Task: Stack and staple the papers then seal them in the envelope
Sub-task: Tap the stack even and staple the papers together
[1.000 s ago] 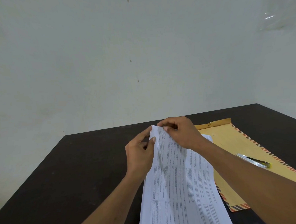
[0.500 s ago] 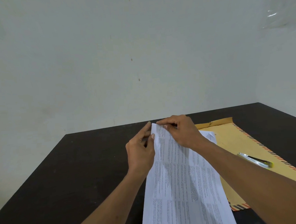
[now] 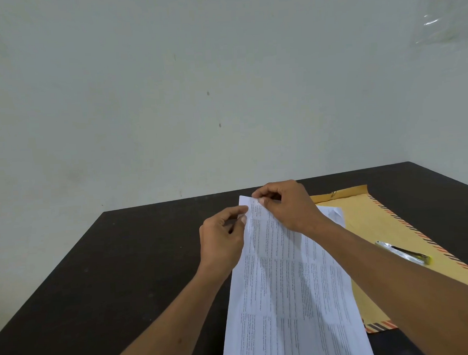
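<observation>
Both hands, left hand [image 3: 222,240] and right hand [image 3: 288,205], pinch the far end of the papers [image 3: 290,291]. Right of the papers lies the envelope [image 3: 376,232], a stapler [image 3: 403,255] resting on it.

Dark table [image 3: 102,279] against a pale, speckled wall [image 3: 169,99].
</observation>
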A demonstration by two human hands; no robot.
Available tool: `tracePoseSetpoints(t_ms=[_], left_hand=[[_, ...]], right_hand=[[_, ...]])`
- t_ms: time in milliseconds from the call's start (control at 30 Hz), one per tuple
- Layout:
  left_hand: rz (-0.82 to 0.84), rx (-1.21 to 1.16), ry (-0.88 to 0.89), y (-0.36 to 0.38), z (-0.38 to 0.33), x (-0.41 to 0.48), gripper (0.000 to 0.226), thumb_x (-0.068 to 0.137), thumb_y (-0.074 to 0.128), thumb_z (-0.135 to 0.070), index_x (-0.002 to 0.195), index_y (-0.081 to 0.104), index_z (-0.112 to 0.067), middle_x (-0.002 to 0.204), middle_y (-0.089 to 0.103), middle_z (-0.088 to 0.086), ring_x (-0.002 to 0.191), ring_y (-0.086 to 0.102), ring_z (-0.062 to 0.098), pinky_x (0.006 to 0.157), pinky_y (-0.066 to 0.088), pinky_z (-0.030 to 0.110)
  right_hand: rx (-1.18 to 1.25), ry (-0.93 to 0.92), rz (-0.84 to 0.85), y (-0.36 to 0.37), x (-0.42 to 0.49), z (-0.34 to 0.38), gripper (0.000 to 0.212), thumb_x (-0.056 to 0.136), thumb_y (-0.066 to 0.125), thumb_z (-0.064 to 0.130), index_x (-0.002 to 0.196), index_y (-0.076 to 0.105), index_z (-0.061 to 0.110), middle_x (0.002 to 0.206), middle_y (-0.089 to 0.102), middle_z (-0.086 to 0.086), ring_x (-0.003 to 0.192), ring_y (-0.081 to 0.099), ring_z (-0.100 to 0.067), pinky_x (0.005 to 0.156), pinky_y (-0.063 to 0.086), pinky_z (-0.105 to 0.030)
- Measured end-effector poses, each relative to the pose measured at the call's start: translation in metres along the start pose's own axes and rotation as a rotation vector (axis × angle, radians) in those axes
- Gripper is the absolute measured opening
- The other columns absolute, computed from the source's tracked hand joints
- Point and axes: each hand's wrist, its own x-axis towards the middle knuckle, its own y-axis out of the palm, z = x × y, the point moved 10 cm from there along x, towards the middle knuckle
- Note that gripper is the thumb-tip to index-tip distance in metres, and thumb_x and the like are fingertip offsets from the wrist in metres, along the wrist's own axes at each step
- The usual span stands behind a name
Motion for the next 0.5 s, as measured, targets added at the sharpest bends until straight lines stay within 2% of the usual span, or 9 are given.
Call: tracePoseSetpoints(t_ms=[100,233,300,433,500], left_hand=[[-0.012,0.013,0.0,0.001,-0.001,0.001,0.02,0.093,0.07,-0.014,0.111,0.074,-0.02,0.098,0.073,-0.014,0.089,0.069,-0.004,0.074,0.056,0.014],[0.009,0.008,-0.018,0.002,0.0,0.002,0.021,0.091,0.072,-0.016,0.11,0.074,-0.023,0.095,0.072,-0.017,0.085,0.069,-0.006,0.069,0.055,0.012],[0.047,0.021,-0.03,0.005,0.003,0.002,0.023,0.088,0.076,-0.017,0.11,0.074,-0.023,0.095,0.071,-0.016,0.082,0.07,-0.005,0.067,0.057,0.015],[0.097,0.074,-0.058,0.011,0.012,0.002,0.026,0.087,0.076,-0.018,0.112,0.074,-0.022,0.107,0.073,-0.007,0.09,0.07,0.005,0.083,0.06,0.027],[0.116,0.069,-0.09,0.017,0.017,0.001,0.026,0.088,0.075,-0.016,0.114,0.074,-0.021,0.112,0.072,-0.006,0.097,0.069,0.006,0.09,0.059,0.032]], right_hand=[[-0.006,0.004,0.007,0.0,0.001,0.001,0.017,0.092,0.065,0.012,0.104,0.076,0.018,0.097,0.071,0.011,0.085,0.061,0.006,0.07,0.041,0.0],[-0.007,0.026,0.007,-0.001,0.002,0.0,0.016,0.093,0.066,0.013,0.104,0.076,0.019,0.093,0.069,0.013,0.084,0.061,0.003,0.069,0.04,-0.004],[-0.014,0.032,0.007,-0.001,0.0,-0.003,0.016,0.092,0.066,0.014,0.102,0.076,0.02,0.091,0.067,0.015,0.082,0.061,0.005,0.067,0.041,-0.003],[-0.039,0.047,-0.031,-0.014,-0.01,-0.017,0.014,0.091,0.067,0.017,0.103,0.075,0.02,0.091,0.068,0.016,0.078,0.06,0.012,0.067,0.041,0.001],[-0.117,0.127,-0.078,-0.037,-0.018,-0.041,0.017,0.091,0.067,0.024,0.107,0.071,0.019,0.098,0.07,0.009,0.078,0.06,0.009,0.068,0.042,-0.003]])
